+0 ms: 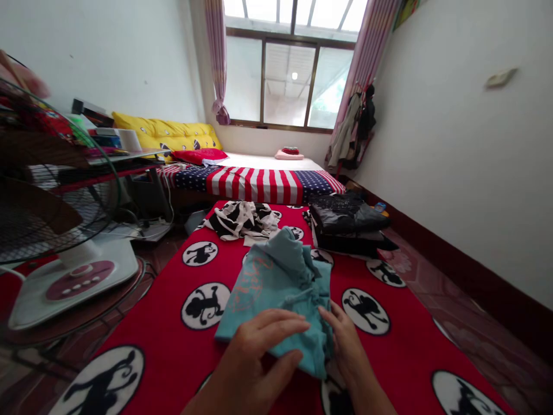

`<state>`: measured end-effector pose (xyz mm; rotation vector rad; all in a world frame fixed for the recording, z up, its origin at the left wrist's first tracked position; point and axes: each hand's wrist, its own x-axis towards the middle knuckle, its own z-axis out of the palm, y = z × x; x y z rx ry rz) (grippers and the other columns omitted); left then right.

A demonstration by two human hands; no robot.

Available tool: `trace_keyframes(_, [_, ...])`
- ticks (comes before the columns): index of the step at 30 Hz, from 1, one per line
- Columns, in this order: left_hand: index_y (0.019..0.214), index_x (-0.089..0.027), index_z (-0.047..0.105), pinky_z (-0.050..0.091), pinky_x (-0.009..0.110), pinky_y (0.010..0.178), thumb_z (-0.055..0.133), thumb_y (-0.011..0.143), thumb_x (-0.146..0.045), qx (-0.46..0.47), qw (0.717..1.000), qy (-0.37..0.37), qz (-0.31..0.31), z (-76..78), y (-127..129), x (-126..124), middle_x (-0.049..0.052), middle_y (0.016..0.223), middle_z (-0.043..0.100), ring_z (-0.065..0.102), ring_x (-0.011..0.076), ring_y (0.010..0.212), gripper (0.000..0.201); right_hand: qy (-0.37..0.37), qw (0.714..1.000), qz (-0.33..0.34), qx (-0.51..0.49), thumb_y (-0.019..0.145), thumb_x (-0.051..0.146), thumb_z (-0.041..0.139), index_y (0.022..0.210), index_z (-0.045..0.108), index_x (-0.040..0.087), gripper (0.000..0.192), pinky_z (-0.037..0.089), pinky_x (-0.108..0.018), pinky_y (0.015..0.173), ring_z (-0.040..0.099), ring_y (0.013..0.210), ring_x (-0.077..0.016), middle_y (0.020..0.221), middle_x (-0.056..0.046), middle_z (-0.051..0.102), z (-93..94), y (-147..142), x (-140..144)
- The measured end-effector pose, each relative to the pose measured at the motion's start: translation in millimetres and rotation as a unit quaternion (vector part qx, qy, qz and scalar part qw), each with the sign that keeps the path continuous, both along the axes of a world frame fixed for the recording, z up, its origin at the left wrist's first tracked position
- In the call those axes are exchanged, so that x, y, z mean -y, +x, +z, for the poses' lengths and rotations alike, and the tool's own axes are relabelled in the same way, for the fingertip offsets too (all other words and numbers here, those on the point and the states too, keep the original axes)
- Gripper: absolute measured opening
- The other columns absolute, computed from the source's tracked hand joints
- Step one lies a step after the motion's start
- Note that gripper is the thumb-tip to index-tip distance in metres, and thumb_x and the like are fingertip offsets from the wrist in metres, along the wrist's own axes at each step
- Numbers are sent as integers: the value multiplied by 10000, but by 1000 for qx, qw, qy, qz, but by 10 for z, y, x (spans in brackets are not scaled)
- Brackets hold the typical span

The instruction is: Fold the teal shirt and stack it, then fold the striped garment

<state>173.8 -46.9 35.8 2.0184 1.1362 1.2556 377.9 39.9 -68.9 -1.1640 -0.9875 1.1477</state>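
A light blue T-shirt [259,288] with an orange print on its left part lies folded and bunched on the red cover in front of me. Over its lower edge is my left hand [263,349], open, with the thumb apart from the stretched fingers. Along the shirt's crumpled right edge, my right hand [343,340] has its fingers closed on the cloth; its thumb is hidden. Farther back on the same cover lies a crumpled black-and-white cloth [242,219]. To its right is a stack of dark folded clothes [348,216].
The red cover [276,262] has black monkey figures in white circles. A fan [73,265] stands at the left beside a cluttered desk [147,153]. Behind is a bed [259,181] with striped bedding, under a window. Clothes [352,127] hang at the right wall.
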Motion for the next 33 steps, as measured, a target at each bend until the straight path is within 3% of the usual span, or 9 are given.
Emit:
trace_keyframes(3, [980,-312,743,544,329,865,625,826,-238,19,994,-16,105,-433,-203,-106,37,991,738,683,230,945,207,-20,988,-129,79,550,436,758,1021,642,180,548,540,-411,822,636,1044,-312,1109,-137,679,-82,443,55])
trace_keyframes(5, [939,-302,750,531,355,880,621,821,-255,37,984,-13,172,-647,-307,-235,38,971,736,678,242,941,181,5,980,-149,130,648,444,700,1076,626,180,509,504,-414,902,596,1119,-302,1181,-138,649,13,527,145])
trace_keyframes(10, [1011,-271,729,467,410,984,583,836,-296,30,980,-14,198,-765,-360,-694,65,1105,688,624,264,1068,229,132,957,49,254,841,345,561,1106,639,222,302,476,-381,938,608,1080,-244,1150,-86,664,528,-77,231])
trace_keyframes(15, [1293,-289,574,306,526,1108,600,833,-345,-159,970,-10,181,-911,-361,-1066,82,1446,467,397,316,1340,464,280,885,86,361,850,229,525,1257,559,216,408,355,-381,1075,505,1225,-223,1285,-79,591,678,-652,-373])
trace_keyframes(17, [1337,-299,530,268,575,1108,599,837,-363,-226,953,-10,201,-1039,-374,-1111,80,1494,407,318,340,1385,508,221,888,53,400,812,235,565,1287,536,165,481,304,-400,1108,451,1282,-250,1337,-117,548,558,-660,-798])
trace_keyframes(20, [1377,-303,478,274,571,1106,554,872,-355,-281,933,4,222,-1172,-381,-1099,65,1530,351,269,325,1411,513,46,913,6,406,763,322,632,1355,454,76,665,330,-459,1073,464,1272,-317,1341,-216,524,330,-526,-1408])
trace_keyframes(23, [1391,-306,456,290,557,1102,546,879,-353,-301,926,14,228,-1185,-372,-1067,56,1537,342,277,316,1408,522,23,918,43,392,707,379,692,1364,454,91,756,427,-422,979,574,1151,-297,1236,-192,611,217,-386,-1769])
trace_keyframes(28, [1381,-309,464,300,541,1102,546,879,-362,-298,926,14,229,-1135,-365,-1054,45,1534,348,282,311,1406,511,68,903,159,392,643,424,735,961,725,146,422,500,-279,771,661,872,-216,927,-60,730,341,-291,-1863])
trace_keyframes(33, [1370,-315,474,298,531,1109,554,874,-368,-284,932,8,227,-1134,-369,-1053,35,1536,344,283,303,1407,505,13,876,102,471,748,502,603,678,711,144,381,429,-226,582,619,646,-165,632,-28,667,352,-194,-1901])
